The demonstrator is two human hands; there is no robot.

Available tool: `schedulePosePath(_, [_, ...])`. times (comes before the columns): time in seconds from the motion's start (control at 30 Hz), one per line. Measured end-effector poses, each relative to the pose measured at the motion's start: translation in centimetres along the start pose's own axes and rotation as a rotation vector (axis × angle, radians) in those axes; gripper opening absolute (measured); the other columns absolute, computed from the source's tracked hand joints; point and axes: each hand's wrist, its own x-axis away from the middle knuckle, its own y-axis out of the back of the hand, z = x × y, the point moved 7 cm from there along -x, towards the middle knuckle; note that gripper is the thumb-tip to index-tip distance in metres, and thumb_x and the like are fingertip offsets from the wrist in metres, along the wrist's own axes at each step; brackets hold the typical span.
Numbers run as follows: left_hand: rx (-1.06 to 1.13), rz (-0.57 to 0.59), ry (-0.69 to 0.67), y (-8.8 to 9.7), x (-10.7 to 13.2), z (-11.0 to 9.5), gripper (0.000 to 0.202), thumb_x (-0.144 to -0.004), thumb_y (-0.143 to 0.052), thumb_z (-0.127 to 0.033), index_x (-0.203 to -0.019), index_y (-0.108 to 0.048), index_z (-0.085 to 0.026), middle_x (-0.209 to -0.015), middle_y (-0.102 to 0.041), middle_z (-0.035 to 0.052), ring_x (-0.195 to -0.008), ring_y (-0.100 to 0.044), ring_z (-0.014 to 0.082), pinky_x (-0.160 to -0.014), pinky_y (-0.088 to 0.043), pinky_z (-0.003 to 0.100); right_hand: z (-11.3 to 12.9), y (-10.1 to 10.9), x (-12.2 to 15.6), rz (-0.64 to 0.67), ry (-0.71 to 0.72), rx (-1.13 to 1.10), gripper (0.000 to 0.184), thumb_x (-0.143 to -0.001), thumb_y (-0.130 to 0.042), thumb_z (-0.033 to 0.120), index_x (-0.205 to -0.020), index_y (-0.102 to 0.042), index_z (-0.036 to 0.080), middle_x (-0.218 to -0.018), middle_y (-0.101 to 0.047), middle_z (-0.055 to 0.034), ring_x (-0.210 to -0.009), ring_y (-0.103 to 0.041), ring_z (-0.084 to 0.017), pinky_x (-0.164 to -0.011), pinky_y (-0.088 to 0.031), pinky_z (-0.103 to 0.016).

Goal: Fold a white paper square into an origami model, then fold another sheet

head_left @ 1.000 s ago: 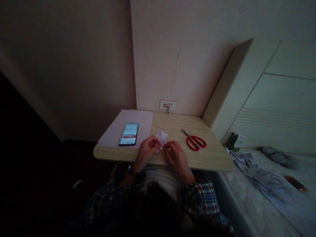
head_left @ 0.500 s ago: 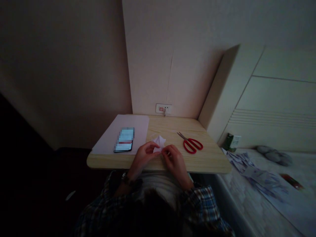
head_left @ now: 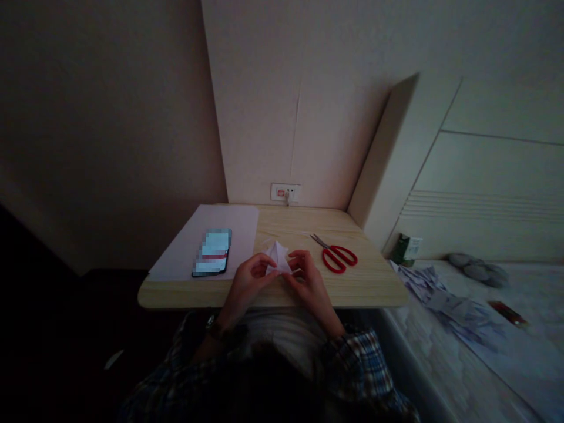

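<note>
Paper, folded small, white and pointed, sits near the middle of the table's [head_left: 365, 288] near edge, between the fingertips of two bare hands. We see this folded paper [head_left: 277, 256] lying just beyond both thumbs; its tip points far, and a crease runs near to far along what seems its long axis, though fingers hide part of its near edge. The left hand [head_left: 249, 281] is the nearer, overlapping it: thumb and forefinger close together on its left near side. The right hand [head_left: 307, 278] meets the right near corner with its thumb, the other fingers curled a little apart above; whether they grip, we cannot tell.

Counting, we find one folded paper, one phone [head_left: 213, 254] with a lit, blurred screen, resting on white paper [head_left: 242, 226] at the left, sheets too flush to number. One pair of red-handled scissors [head_left: 338, 258] lies right of the right hand, well apart, its blades pointing far and left. On the bed [head_left: 418, 335] at right, we see one heap of paper strips [head_left: 445, 299], too tangled to count.
</note>
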Motion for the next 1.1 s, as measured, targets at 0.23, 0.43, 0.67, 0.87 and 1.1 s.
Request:
schedulePosePath(0.23, [-0.009,0.017,-0.045,0.0,0.2,-0.1,0.019,-0.064,-0.073,-0.025,-0.077,-0.061,-0.018,-0.078,-0.064,-0.0012,-0.075,-0.064,0.0155,-0.071,-0.05,0.025,0.0,-0.2,-0.3,0.148,-0.069,0.182,0.021,-0.079,-0.056,0.037,-0.072,-0.06,0.018,-0.062,-0.054,0.0015,-0.058,-0.047,-0.013,-0.055,-0.033,-0.025])
schedulePosePath(0.43, [-0.033,0.011,-0.029,-0.1,0.3,-0.5,0.022,-0.062,-0.074,-0.03,-0.075,-0.062,-0.017,-0.079,-0.066,0.0006,-0.079,-0.066,0.0185,-0.078,-0.053,0.03,0.8,0.3,-0.1,0.09,-0.024,0.203,0.024,-0.08,-0.056,0.036,-0.064,-0.055,0.018,-0.058,-0.047,0.0037,-0.058,-0.042,-0.012,-0.055,-0.03,-0.024])
schedulePosePath(0.67, [-0.089,-0.087,-0.065,0.6,0.5,-0.7,0.018,-0.062,-0.075,-0.032,-0.068,-0.064,-0.018,-0.073,-0.068,0.0016,-0.075,-0.066,0.02,-0.077,-0.053,0.031,1.0,0.8,0.0,0.032,-0.014,0.145,0.026,-0.08,-0.057,0.038,-0.063,-0.055,0.018,-0.057,-0.047,0.0038,-0.056,-0.044,-0.012,-0.055,-0.033,-0.024])
schedulePosePath(0.87, [-0.088,-0.095,-0.081,0.6,0.6,-0.8,0.02,-0.063,-0.076,-0.032,-0.069,-0.063,-0.018,-0.073,-0.067,0.0008,-0.074,-0.064,0.0183,-0.076,-0.053,0.03,1.0,0.8,0.1,0.037,-0.008,0.138,0.027,-0.08,-0.058,0.036,-0.06,-0.055,0.018,-0.056,-0.053,0.0027,-0.056,-0.046,-0.013,-0.055,-0.034,-0.024])
schedulePosePath(1.1, [-0.041,-0.052,-0.068,0.3,0.6,-1.1,0.03,-0.06,-0.078,-0.032,-0.068,-0.052,-0.019,-0.069,-0.06,-0.0036,-0.07,-0.063,0.0145,-0.071,-0.053,0.026,1.3,0.8,0.3,0.046,-0.009,0.131,0.025,-0.08,-0.059,0.034,-0.061,-0.057,0.018,-0.058,-0.051,0.003,-0.057,-0.046,-0.012,-0.055,-0.033,-0.024])
